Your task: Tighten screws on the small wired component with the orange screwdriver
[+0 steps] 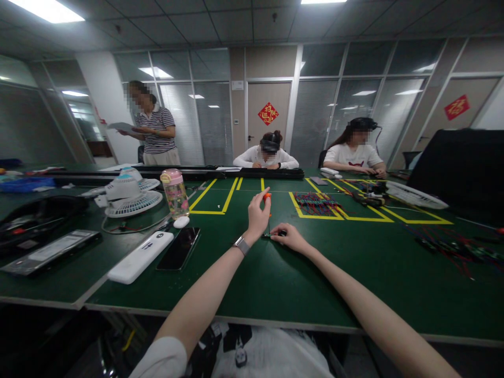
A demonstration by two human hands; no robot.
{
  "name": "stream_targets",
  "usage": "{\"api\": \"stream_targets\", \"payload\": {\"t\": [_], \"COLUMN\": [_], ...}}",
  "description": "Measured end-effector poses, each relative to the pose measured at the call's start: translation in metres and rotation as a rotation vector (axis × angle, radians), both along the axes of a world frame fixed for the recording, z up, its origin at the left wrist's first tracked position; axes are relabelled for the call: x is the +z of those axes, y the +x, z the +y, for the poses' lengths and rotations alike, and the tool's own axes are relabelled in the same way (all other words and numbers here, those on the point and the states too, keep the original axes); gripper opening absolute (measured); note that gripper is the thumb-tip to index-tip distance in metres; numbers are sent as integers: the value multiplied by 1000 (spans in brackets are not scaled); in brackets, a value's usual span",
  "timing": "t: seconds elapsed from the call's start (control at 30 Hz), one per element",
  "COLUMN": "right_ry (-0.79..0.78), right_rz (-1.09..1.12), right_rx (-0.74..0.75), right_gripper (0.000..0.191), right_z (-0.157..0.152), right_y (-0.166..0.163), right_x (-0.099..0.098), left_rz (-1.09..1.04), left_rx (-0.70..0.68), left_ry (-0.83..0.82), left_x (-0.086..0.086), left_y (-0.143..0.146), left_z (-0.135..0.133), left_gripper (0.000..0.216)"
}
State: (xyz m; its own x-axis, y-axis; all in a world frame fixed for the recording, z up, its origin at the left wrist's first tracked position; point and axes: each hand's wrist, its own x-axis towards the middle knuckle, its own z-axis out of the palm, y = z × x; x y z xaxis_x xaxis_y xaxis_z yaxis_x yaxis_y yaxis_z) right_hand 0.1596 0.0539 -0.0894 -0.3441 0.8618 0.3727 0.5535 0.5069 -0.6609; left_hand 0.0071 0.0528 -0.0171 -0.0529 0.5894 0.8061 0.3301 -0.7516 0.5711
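Observation:
My left hand (258, 214) is closed around an orange-handled screwdriver (268, 198), held upright with its shaft pointing down at the green table (275, 273). A watch sits on that wrist. My right hand (289, 236) lies on the table just right of the shaft, its fingers pinched on a small dark part (280, 232) at the screwdriver's tip. A bundle of coloured wires (315, 203) lies beyond the hands inside a yellow taped box.
At the left lie a black phone (179, 248), a white power bank (139, 257), a pink-capped bottle (175, 193) and a white fan (132, 197). More wires (457, 247) lie at the right. Two people sit across the table; a third stands at the back left.

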Motion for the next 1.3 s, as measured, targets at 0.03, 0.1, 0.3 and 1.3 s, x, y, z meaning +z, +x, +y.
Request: {"api": "stream_targets", "payload": {"t": [0.03, 0.1, 0.3, 1.3], "right_ry": [-3, -4, 10, 1], "right_rz": [3, 8, 4, 16], "right_rx": [1, 3, 6, 3], "right_gripper": [16, 16, 15, 16], "right_z": [0, 0, 2, 2], "right_y": [0, 0, 1, 0], "right_x": [0, -1, -2, -2], "left_rz": [8, 24, 11, 29], "left_rx": [25, 86, 105, -9], "left_ry": [5, 17, 20, 43], "left_x": [0, 0, 1, -2], "left_y": [0, 0, -1, 0], "left_z": [0, -1, -2, 3], "left_gripper": [31, 30, 29, 34]}}
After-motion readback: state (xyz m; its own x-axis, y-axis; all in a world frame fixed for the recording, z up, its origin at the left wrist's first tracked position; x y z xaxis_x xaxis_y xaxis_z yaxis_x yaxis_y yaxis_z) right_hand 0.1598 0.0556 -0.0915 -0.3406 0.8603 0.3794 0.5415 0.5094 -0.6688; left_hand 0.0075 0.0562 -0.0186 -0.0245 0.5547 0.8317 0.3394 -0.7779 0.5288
